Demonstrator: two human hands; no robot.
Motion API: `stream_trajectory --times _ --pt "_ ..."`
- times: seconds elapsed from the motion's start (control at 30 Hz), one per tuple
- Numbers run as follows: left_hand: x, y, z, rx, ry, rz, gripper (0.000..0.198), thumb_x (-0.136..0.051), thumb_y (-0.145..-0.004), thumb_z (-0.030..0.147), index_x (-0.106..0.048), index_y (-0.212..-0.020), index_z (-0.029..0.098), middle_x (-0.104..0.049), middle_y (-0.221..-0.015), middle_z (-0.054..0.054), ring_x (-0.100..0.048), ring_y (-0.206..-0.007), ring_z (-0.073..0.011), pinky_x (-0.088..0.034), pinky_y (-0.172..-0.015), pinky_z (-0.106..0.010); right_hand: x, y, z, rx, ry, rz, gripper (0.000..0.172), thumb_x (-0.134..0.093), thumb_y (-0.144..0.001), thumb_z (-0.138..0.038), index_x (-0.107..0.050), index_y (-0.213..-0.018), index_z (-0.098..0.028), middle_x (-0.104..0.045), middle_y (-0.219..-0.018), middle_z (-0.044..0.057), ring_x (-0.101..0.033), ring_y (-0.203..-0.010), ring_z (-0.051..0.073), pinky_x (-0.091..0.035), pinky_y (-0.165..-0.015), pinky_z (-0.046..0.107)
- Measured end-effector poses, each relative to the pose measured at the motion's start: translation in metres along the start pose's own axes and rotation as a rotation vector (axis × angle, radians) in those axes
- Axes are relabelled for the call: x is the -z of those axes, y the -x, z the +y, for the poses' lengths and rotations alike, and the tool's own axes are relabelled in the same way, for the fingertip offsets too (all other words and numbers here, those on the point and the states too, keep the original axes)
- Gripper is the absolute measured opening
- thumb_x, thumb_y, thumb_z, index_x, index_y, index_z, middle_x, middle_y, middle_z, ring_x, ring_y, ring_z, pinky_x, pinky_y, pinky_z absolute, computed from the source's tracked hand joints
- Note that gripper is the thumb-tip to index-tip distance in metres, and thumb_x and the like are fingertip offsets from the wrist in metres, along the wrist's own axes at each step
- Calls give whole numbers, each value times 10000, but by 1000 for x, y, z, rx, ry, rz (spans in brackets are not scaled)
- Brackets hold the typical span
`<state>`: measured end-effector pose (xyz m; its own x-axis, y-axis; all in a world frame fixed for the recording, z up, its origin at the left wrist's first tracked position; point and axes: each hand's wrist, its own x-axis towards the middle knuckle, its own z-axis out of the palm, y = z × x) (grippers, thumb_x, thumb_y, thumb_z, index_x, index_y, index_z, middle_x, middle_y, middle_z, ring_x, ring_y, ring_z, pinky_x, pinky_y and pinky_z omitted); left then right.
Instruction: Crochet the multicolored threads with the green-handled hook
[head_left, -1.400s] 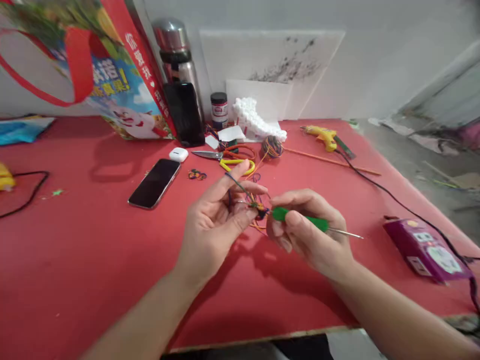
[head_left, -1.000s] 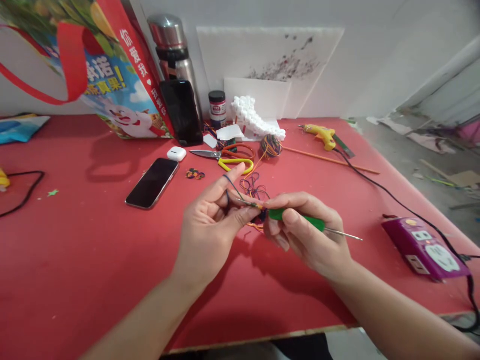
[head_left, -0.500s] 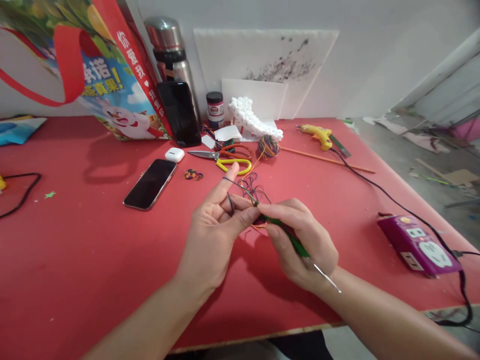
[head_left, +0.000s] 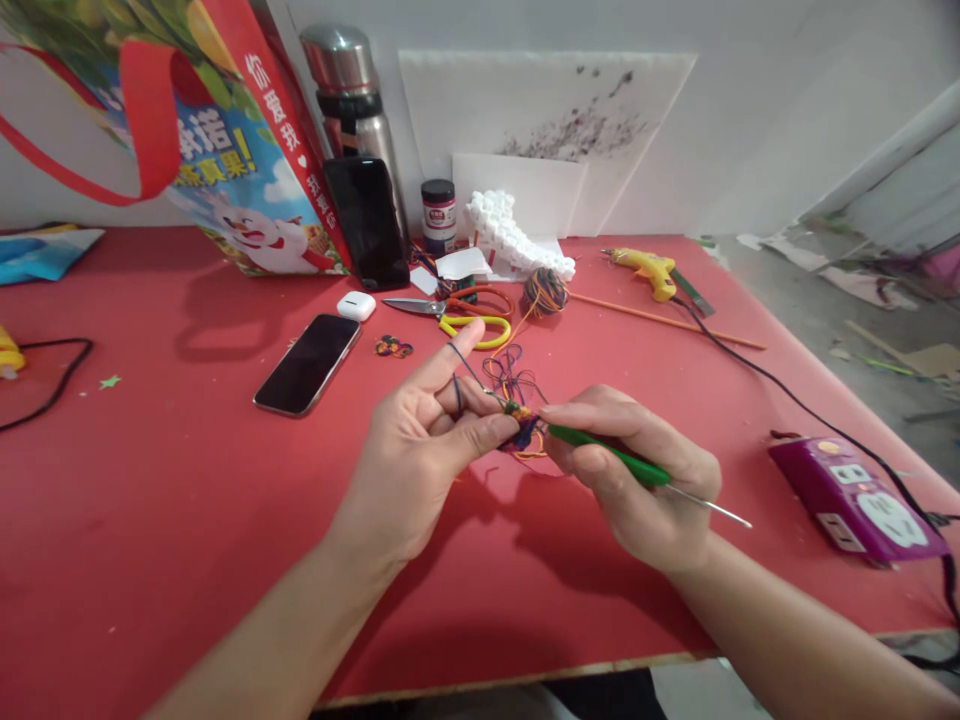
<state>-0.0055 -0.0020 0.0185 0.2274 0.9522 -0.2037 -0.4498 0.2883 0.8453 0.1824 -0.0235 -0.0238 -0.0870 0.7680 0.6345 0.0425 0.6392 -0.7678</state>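
Between thumb and fingers, my left hand (head_left: pixel 420 440) pinches a small multicoloured crochet piece (head_left: pixel 525 428). Its index finger points up with dark yarn (head_left: pixel 466 362) looped over it and running down to the piece. My right hand (head_left: pixel 637 470) grips a crochet hook (head_left: pixel 611 455) by its green handle, fingers closed around it. One thin metal end sticks out past the palm to the lower right; the other reaches the crochet piece. Loose yarn strands (head_left: pixel 514 372) lie tangled just behind the hands, leading to a multicoloured yarn ball (head_left: pixel 546 291).
Scissors (head_left: pixel 450 310), a phone (head_left: pixel 307 365), a white earbud case (head_left: pixel 355 306) and a small crocheted bit (head_left: pixel 393 346) lie beyond my left hand. Toward the right are an orange stick (head_left: pixel 667 320), a yellow glue gun (head_left: pixel 643 270) and a purple power box (head_left: pixel 855 500). A steel flask (head_left: pixel 341 70) stands behind.
My right hand has moved right, away from my left, and the hook has tilted flatter. More of the crochet piece shows between the hands. The whole view has shifted slightly.
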Motion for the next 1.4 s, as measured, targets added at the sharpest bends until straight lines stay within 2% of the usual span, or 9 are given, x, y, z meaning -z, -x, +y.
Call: stream_trajectory --times 0.17,0.37,0.7,1.13,1.27,1.4 --pt "1 0 3 -36 -61 -19 931 -932 -797 121 -567 -1637 291 -677 -761 68 -673 -713 -58 -590 -745 -129 3 -6 -8 15 63 15 215 -709 -1052 -228 -839 -1223 -234 -750 -845 54 -643 -675 161 -515 -602 320" --pt "1 1 4 -61 -87 -9 931 -939 -791 137 -570 -1636 269 -709 -759 58 -684 -722 -78 -598 -760 -149 2 -6 -11 34 122 27 232 -694 -1054 -235 -831 -1240 -255 -754 -830 54 -653 -665 179 -532 -594 336" --pt "0 1 -3 -58 -8 -9 872 -950 -797 152 -623 -1590 313 -685 -755 72 -632 -703 -42 -570 -750 -110 0 2 -5 -2 102 55 236 -679 -1073 -259 -818 -1264 -258 -725 -842 39 -635 -693 168 -525 -630 335" --pt "4 1 -1 -113 -115 -2 807 -937 -816 180 -662 -1558 336 -662 -774 48 -597 -732 -76 -576 -741 -143 3 -1 -9 -8 77 50 213 -692 -1066 -254 -829 -1230 -252 -712 -810 44 -637 -667 180 -523 -598 343" --pt "-2 4 -1 -149 -162 27 818 -914 -821 167 -645 -1573 340 -665 -780 49 -611 -737 -84 -580 -747 -148 2 -2 -11 4 138 40 211 -672 -1071 -257 -821 -1221 -256 -739 -821 48 -664 -672 184 -544 -595 341" --pt "-12 9 -2 -177 -220 29 840 -889 -832 143 -616 -1600 346 -656 -734 50 -626 -720 -109 -606 -773 -197 1 -5 -13 41 200 10 243 -670 -1026 -135 -811 -1198 -235 -726 -781 32 -640 -621 160 -529 -561 309"
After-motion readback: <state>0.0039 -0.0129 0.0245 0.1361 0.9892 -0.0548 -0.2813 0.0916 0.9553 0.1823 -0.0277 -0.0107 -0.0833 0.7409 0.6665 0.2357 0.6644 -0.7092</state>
